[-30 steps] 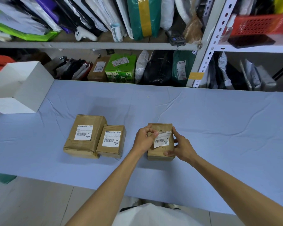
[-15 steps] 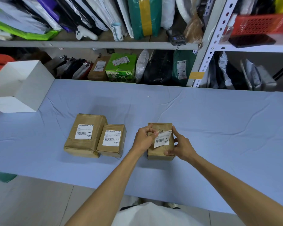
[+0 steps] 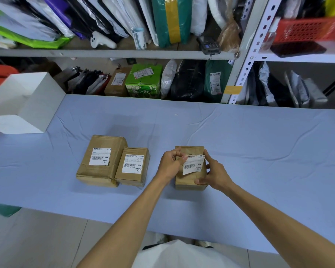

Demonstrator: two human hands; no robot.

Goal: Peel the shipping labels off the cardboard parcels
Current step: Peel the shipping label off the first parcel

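Three brown cardboard parcels lie on the blue-covered table (image 3: 240, 144). The right parcel (image 3: 189, 181) sits between my hands. Its white shipping label (image 3: 193, 165) is partly lifted, its lower left edge curling up off the cardboard. My left hand (image 3: 171, 164) pinches the label's upper left corner. My right hand (image 3: 214, 174) grips the parcel's right side, thumb at the front corner. To the left stand a large parcel (image 3: 101, 161) and a smaller parcel (image 3: 133, 169), touching each other, each with a flat white label on top.
A white open box (image 3: 30, 102) stands at the table's far left. Behind the table, metal shelving (image 3: 240, 64) holds several bagged packages, a green carton (image 3: 143, 84) and a red basket (image 3: 307, 29). The table's front edge runs just below my forearms.
The label has come further off the right parcel: its lower left part now curls free. Both hands stay at the parcel, almost unmoved.
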